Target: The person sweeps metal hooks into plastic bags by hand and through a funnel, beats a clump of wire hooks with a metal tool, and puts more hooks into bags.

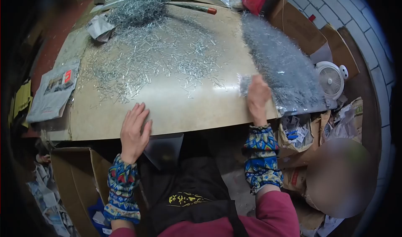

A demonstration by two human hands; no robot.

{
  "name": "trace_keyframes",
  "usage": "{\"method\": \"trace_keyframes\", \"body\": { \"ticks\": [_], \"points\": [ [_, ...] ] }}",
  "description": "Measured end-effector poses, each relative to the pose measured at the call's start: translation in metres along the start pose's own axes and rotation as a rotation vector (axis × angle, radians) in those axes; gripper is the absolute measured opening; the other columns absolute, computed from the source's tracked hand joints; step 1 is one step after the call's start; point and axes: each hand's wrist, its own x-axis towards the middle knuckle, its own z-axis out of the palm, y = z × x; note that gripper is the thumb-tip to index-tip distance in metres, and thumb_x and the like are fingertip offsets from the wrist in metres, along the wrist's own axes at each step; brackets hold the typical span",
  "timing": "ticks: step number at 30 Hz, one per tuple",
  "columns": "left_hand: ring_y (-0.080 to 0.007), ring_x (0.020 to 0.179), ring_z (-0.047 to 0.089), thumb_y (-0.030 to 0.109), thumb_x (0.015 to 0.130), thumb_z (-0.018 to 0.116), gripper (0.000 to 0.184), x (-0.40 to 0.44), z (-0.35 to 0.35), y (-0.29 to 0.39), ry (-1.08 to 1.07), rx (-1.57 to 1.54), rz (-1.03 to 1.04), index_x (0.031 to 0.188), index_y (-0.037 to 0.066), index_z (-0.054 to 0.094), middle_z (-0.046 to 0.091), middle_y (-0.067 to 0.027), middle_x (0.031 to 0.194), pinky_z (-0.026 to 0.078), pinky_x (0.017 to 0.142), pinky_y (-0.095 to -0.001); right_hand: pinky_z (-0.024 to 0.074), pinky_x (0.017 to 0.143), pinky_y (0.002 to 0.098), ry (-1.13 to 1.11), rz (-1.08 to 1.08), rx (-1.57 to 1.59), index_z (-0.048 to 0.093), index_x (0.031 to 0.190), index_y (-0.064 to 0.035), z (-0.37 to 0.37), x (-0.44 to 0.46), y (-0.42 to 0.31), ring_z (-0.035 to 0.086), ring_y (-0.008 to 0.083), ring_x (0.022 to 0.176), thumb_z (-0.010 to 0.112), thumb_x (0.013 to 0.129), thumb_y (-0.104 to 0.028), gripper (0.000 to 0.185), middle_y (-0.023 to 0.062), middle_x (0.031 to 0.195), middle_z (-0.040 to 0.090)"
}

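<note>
My left hand (pixel 135 130) rests on the front edge of the table with its fingers stretched out, holding nothing. Ahead of it, many small silvery bent wire pieces (pixel 125 80) are scattered over the tabletop. At the right side of the table, my right hand (pixel 258 97) is closed, with a small clear plastic bag (pixel 245 85) at its fingers; the fingertips themselves are partly hidden. Just right of that hand lies a large heap of clear plastic bags (pixel 280 57), which look filled with similar metal pieces.
A tall pile of wire pieces (pixel 142 7) stands at the back beside a stick with a red end (pixel 211 11). A newspaper (pixel 56 88) lies at the left. A white fan (pixel 331 80) is at the right; below are cardboard boxes (pixel 75 174) and a stool-like round blurred shape (pixel 341 178).
</note>
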Motion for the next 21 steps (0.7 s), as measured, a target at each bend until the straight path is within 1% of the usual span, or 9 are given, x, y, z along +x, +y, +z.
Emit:
{"method": "trace_keyframes", "body": {
  "ticks": [5, 8, 11, 12, 14, 15, 17, 19, 21],
  "points": [
    [-0.0314, 0.131, 0.048, 0.012, 0.091, 0.06, 0.032, -0.002, 0.003, 0.004, -0.001, 0.098, 0.034, 0.121, 0.003, 0.061, 0.056, -0.0143, 0.135, 0.037, 0.109, -0.0448, 0.0508, 0.055, 0.0485, 0.067, 0.029, 0.294, 0.059, 0.087, -0.0043, 0.005, -0.002, -0.006, 0.066, 0.0406, 0.064, 0.048, 0.099, -0.027, 0.028, 0.0229, 0.07, 0.065],
    [-0.0343, 0.125, 0.052, 0.009, 0.085, 0.062, 0.033, -0.005, 0.005, 0.0, 0.06, 0.071, 0.052, 0.117, 0.001, 0.063, 0.058, -0.0171, 0.13, 0.042, 0.105, -0.0456, 0.0508, 0.06, 0.046, -0.019, -0.181, -0.027, 0.06, 0.087, -0.0041, 0.042, -0.007, 0.052, 0.063, 0.0392, 0.065, 0.046, 0.099, -0.023, 0.027, 0.023, 0.072, 0.062],
    [-0.0362, 0.115, 0.056, 0.014, 0.082, 0.063, 0.032, -0.006, 0.017, -0.002, 0.196, 0.009, 0.061, 0.111, 0.0, 0.063, 0.061, -0.0172, 0.119, 0.046, 0.1, -0.0441, 0.0453, 0.064, 0.0429, -0.26, -0.075, 0.146, 0.061, 0.091, -0.0042, -0.003, -0.005, 0.04, 0.058, 0.0378, 0.074, 0.041, 0.099, -0.022, 0.028, 0.0206, 0.082, 0.062],
    [-0.0348, 0.118, 0.055, 0.013, 0.082, 0.063, 0.032, -0.009, 0.015, -0.005, 0.211, 0.024, 0.108, 0.111, 0.0, 0.063, 0.061, -0.017, 0.121, 0.045, 0.101, -0.0442, 0.0466, 0.068, 0.0443, -0.208, -0.161, 0.484, 0.062, 0.101, -0.0029, 0.004, -0.011, 0.046, 0.059, 0.0368, 0.081, 0.04, 0.102, -0.027, 0.032, 0.0167, 0.089, 0.065],
    [-0.0331, 0.12, 0.056, 0.01, 0.082, 0.065, 0.027, -0.017, 0.011, -0.009, 0.219, -0.138, 0.071, 0.107, 0.0, 0.064, 0.062, -0.0175, 0.12, 0.045, 0.102, -0.0428, 0.0473, 0.079, 0.0422, 0.013, -0.354, 0.068, 0.061, 0.113, 0.0002, 0.012, -0.003, 0.05, 0.06, 0.0339, 0.094, 0.042, 0.103, -0.03, 0.037, 0.0172, 0.105, 0.064],
    [-0.0341, 0.109, 0.06, 0.009, 0.083, 0.063, 0.022, -0.022, 0.001, -0.013, 0.27, -0.242, 0.043, 0.104, 0.0, 0.064, 0.064, -0.0171, 0.111, 0.049, 0.094, -0.0417, 0.0477, 0.085, 0.0412, 0.15, -0.415, -0.14, 0.06, 0.119, 0.0017, 0.017, 0.002, 0.052, 0.061, 0.0324, 0.1, 0.044, 0.103, -0.032, 0.041, 0.0175, 0.114, 0.063],
    [-0.0355, 0.097, 0.06, 0.008, 0.085, 0.061, 0.016, -0.04, -0.038, -0.044, 0.327, 0.018, -0.012, 0.099, -0.001, 0.062, 0.062, -0.0172, 0.1, 0.049, 0.086, -0.0415, 0.0451, 0.091, 0.0397, 0.095, -0.283, 0.118, 0.061, 0.12, 0.0024, -0.013, -0.01, 0.025, 0.058, 0.032, 0.106, 0.049, 0.101, -0.025, 0.035, 0.0198, 0.116, 0.062],
    [-0.0374, 0.089, 0.057, 0.008, 0.087, 0.06, 0.011, -0.044, -0.073, -0.09, 0.447, 0.137, -0.314, 0.092, -0.001, 0.06, 0.059, -0.0175, 0.092, 0.046, 0.082, -0.0433, 0.044, 0.093, 0.0394, 0.06, -0.202, 0.307, 0.061, 0.12, 0.0026, -0.023, -0.022, 0.01, 0.057, 0.0318, 0.109, 0.052, 0.1, -0.022, 0.033, 0.0206, 0.115, 0.061],
    [-0.0382, 0.091, 0.056, 0.012, 0.087, 0.056, 0.012, -0.042, -0.099, -0.15, 0.612, 0.402, -0.306, 0.085, 0.0, 0.059, 0.058, -0.0191, 0.087, 0.044, 0.09, -0.0468, 0.0444, 0.093, 0.0402, 0.031, -0.204, 0.44, 0.061, 0.12, 0.0022, -0.025, -0.032, -0.007, 0.057, 0.0318, 0.107, 0.053, 0.1, -0.021, 0.032, 0.0201, 0.113, 0.062]
  ]
}}
